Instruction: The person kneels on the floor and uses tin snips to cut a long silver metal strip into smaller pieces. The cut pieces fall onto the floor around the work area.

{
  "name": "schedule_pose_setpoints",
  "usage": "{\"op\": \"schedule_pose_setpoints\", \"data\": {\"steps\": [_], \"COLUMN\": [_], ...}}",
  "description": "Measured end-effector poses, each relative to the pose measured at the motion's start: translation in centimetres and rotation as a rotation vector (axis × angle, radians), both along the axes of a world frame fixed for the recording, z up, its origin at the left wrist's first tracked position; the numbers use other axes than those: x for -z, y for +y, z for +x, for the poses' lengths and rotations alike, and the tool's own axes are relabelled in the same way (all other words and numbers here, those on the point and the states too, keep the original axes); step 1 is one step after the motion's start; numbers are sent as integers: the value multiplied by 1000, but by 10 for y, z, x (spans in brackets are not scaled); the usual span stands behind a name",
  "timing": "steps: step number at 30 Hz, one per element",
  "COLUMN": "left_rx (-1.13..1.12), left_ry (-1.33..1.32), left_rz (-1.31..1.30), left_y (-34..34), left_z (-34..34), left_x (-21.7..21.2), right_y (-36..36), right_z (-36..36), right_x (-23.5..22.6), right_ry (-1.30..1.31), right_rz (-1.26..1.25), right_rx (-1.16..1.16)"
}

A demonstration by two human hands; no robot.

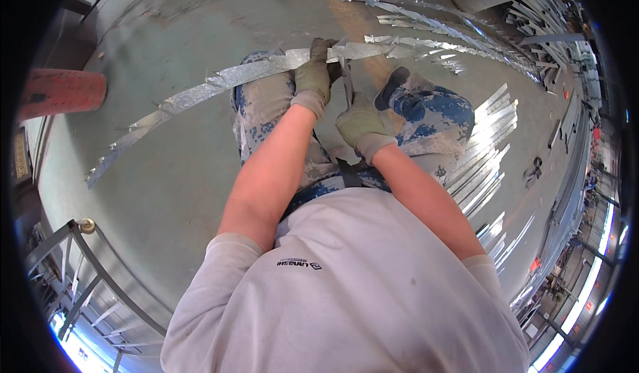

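Left hand [314,75], gloved, is clamped round the long metal strip [219,80] near the top centre of the frame, fingers wrapped over its edge. That strip runs from the lower left, out by the floor's edge, up across the knee to the hand and on to the right. Right hand [359,121], gloved too, sits just below and right of the left, closed round the handle of a snips [347,83] whose blade end reaches up to the strip right beside the left hand. Whether the blades are biting the metal, I cannot tell.

Around them: more cut strips [432,30] fan out along the upper right, jagged and overlapping. A stack of flat metal pieces [489,147] lies at right, just beside the bent leg and dark shoe [393,85]. A second tool [532,171] lies on the floor [166,167] further right, well apart from the hands. Upper left, a red cylinder [60,92] pokes in from the edge. Lower left, a metal frame [80,266] with a brass-coloured knob. The person's own knees and forearms crowd the middle, hiding part of the strip under the left hand.
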State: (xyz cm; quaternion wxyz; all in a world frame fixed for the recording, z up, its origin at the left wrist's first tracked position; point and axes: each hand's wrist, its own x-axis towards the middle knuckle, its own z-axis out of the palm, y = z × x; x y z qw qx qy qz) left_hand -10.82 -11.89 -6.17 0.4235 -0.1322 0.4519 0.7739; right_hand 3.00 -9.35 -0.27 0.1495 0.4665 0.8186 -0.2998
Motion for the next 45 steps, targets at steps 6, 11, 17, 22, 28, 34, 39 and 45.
{"op": "schedule_pose_setpoints", "data": {"steps": [6,11,17,22,28,34,39,45], "left_rx": [-51,-16,64,-19,-141,-187,-88,-40], "left_ry": [55,116,183,-3,-72,-70,-64,-21], "left_rz": [-150,-193,-245,127,185,311,262,140], "left_y": [17,24,20,10,-15,-21,-30,-24], "left_z": [-6,-1,-27,-9,-6,-1,2,3], "left_x": [47,42,95,69,7,-7,-11,-4], "right_y": [11,13,8,17,21,24,43,60], "right_z": [-10,-7,-5,8,13,16,24,38], "right_x": [1,6,6,-4,-7,-17,-13,-4], "right_ry": [-86,-116,-75,-53,59,77,6,10], "right_rz": [81,147,127,14,50,82,118,152], "right_rx": [-82,-54,-91,-70,-167,-175,-142,-186]}}
